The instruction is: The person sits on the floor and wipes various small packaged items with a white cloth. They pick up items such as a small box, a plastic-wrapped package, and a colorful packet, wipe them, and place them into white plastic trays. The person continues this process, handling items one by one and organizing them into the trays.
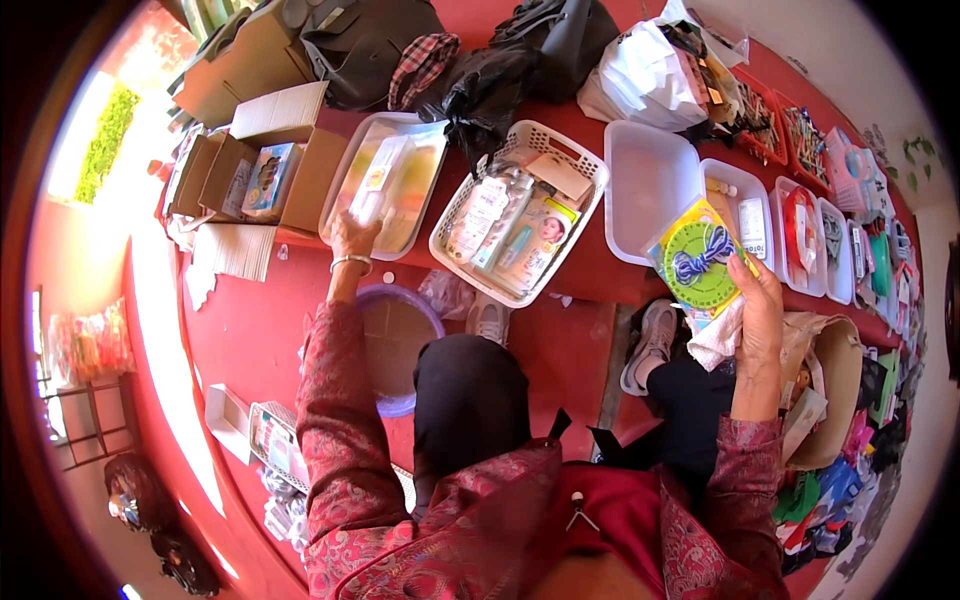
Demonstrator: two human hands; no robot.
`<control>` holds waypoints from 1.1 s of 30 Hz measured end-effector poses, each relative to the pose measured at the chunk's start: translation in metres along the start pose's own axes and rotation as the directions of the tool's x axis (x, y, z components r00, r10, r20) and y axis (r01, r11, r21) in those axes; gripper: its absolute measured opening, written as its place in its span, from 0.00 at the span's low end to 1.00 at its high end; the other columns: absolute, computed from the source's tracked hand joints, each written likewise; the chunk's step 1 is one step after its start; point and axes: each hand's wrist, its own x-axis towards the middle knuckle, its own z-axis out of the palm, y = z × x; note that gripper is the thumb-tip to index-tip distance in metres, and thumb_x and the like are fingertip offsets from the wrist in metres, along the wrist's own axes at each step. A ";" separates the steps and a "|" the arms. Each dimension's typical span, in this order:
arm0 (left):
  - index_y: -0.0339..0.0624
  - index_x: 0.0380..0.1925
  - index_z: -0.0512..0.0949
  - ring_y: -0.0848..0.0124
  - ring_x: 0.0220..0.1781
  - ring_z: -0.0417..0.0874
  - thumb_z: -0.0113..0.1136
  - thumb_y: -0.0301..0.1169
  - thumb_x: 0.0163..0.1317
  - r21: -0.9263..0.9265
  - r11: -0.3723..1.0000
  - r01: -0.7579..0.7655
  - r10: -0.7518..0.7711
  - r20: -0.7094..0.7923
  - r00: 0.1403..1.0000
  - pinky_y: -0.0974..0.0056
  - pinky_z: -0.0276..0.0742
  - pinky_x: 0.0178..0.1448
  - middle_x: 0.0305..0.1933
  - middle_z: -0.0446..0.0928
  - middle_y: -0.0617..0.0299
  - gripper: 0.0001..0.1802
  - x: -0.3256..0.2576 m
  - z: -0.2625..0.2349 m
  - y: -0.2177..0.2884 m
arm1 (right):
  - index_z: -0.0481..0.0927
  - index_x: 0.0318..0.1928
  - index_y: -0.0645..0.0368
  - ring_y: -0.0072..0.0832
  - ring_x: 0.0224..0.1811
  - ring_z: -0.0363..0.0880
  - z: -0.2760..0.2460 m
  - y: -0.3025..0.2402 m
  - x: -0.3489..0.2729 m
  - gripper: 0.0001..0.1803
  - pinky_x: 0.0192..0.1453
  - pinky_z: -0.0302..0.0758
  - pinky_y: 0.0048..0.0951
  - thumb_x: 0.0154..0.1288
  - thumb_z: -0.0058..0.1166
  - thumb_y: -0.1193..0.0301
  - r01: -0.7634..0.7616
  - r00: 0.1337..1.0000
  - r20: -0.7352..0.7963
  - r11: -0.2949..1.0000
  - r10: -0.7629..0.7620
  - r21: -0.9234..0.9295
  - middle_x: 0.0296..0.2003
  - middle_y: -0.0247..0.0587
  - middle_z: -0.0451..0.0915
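My left hand (354, 238) reaches over a pale plastic tray (412, 235) at the back left. Its fingers close on the near end of a long clear plastic package (383, 178) with a white and yellow label. Raised at the right, my right hand (762, 305) grips a flat packet (697, 262) with a yellow-green disc and a bundle of blue and white cord. A pale cloth (716, 338) hangs below that packet, against the same hand. Between the hands stands a cream perforated basket (520, 298) with several packaged items in it.
An open cardboard box (305, 200) stands left of the tray. White plastic bins (650, 165) line the red ledge to the right, with red baskets (765, 125) behind. Black bags (370, 50) sit at the back. A purple basin (400, 402) and an open brown bag (835, 390) are lower down.
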 end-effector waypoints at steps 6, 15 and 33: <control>0.31 0.43 0.69 0.53 0.42 0.73 0.60 0.42 0.45 -0.189 0.953 -0.238 0.238 -0.020 0.971 0.56 0.68 0.45 0.39 0.71 0.44 0.29 -0.048 -0.027 0.029 | 0.75 0.39 0.64 0.20 0.30 0.77 0.000 -0.003 -0.003 0.11 0.35 0.74 0.21 0.59 0.52 0.71 0.005 1.000 0.025 1.000 -0.004 -0.003 0.31 0.35 0.78; 0.42 0.48 0.63 0.57 0.51 0.70 0.61 0.42 0.44 -0.020 0.957 -0.288 0.288 -0.021 0.957 0.36 0.44 0.63 0.43 0.70 0.53 0.32 -0.097 0.015 0.129 | 0.76 0.37 0.64 0.19 0.29 0.76 0.007 -0.007 -0.005 0.09 0.34 0.74 0.20 0.59 0.53 0.70 0.036 0.999 0.033 0.999 -0.035 -0.024 0.29 0.34 0.78; 0.33 0.31 0.74 0.61 0.31 0.79 0.52 0.25 0.48 -0.459 0.710 0.534 -0.445 0.295 0.846 0.59 0.77 0.37 0.30 0.77 0.50 0.10 -0.063 0.019 -0.022 | 0.74 0.44 0.67 0.20 0.31 0.77 0.007 -0.002 -0.005 0.15 0.35 0.74 0.20 0.60 0.52 0.69 0.056 0.997 0.058 0.995 -0.052 -0.076 0.33 0.37 0.78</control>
